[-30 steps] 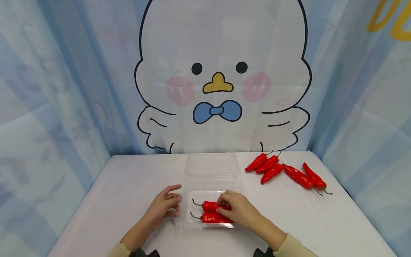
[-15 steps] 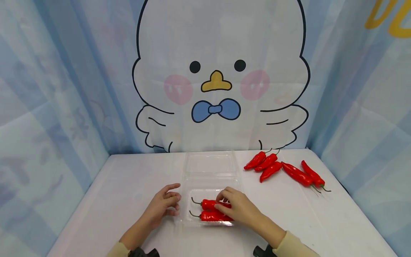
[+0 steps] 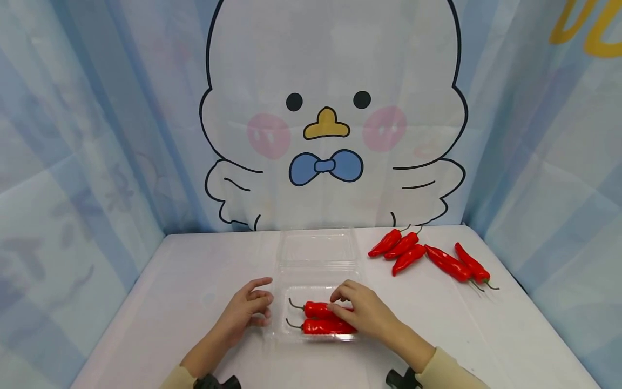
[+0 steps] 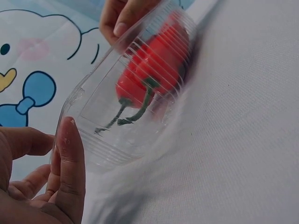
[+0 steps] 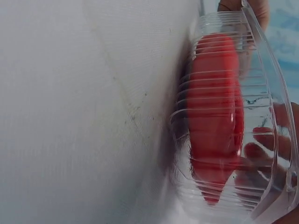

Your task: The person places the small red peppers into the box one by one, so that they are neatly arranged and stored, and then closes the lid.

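Observation:
Two red chili peppers, the near one [image 3: 325, 326] and the far one [image 3: 317, 309], lie side by side in a clear plastic clamshell box [image 3: 286, 336]; their green stems point left. My right hand [image 3: 362, 308] is over the box's right part, thumb and fingers apart above the peppers' tips, which it partly covers. Through the box wall in the right wrist view, its fingers [image 5: 261, 140] show beside the red pepper [image 5: 212, 107]. At the box's left rim is my left hand [image 3: 245, 310], fingers loosely spread; its thumb [image 4: 70, 163] is right at the rim in the left wrist view.
The box's hinged lid [image 3: 318, 248] lies open toward the back. Several more red chilies [image 3: 405, 246] are grouped at the back right, with two larger ones [image 3: 452, 263] farther right. A patterned curtain [image 3: 330, 205] stands along the white table's [image 3: 209, 270] back edge.
My right hand has drawn slightly right and up off the far chili, its fingers loosening, so more of the peppers shows. The left hand stays beside the box.

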`<state>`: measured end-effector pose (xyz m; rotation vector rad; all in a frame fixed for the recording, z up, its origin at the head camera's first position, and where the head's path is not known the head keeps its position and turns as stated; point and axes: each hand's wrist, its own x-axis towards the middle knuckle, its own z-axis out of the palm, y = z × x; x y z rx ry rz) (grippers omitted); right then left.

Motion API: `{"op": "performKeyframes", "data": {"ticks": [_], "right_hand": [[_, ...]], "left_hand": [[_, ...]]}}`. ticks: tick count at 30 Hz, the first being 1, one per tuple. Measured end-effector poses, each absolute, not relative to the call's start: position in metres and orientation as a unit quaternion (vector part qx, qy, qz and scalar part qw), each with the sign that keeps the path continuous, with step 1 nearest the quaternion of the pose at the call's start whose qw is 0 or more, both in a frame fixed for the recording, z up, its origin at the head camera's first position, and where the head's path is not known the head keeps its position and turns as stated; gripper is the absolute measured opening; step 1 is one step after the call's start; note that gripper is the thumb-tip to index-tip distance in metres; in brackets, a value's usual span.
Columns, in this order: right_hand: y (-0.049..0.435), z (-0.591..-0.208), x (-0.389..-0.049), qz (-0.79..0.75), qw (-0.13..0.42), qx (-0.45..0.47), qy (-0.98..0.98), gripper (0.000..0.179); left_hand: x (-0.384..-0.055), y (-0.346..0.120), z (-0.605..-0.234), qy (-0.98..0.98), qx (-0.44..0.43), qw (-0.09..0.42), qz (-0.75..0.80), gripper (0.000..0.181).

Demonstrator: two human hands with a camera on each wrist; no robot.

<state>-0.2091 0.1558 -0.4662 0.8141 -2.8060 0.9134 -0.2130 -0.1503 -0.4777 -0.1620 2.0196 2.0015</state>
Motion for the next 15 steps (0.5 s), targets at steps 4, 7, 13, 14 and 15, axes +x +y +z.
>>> {"op": "performKeyframes", "data": {"ticks": [4,7,13,14,15], "right_hand": [[0.158,-0.466,-0.210,0.301,0.047,0.266,-0.915,0.008],[0.161,-0.465,-0.212,0.300,0.057,0.262,-0.916,0.007],[0.167,-0.463,-0.215,0.292,0.084,0.246,-0.920,0.009],[0.168,-0.463,-0.215,0.291,0.088,0.244,-0.921,0.009],[0.169,-0.462,-0.216,0.290,0.091,0.241,-0.922,0.010]], "left_hand": [[-0.213,-0.151,-0.478,0.704,-0.056,0.145,0.693,0.054],[-0.214,-0.151,-0.478,0.705,-0.057,0.144,0.692,0.054],[-0.214,-0.151,-0.478,0.705,-0.051,0.147,0.692,0.054],[-0.214,-0.150,-0.478,0.705,-0.050,0.147,0.692,0.055],[-0.214,-0.150,-0.478,0.704,-0.049,0.147,0.693,0.055]]}}
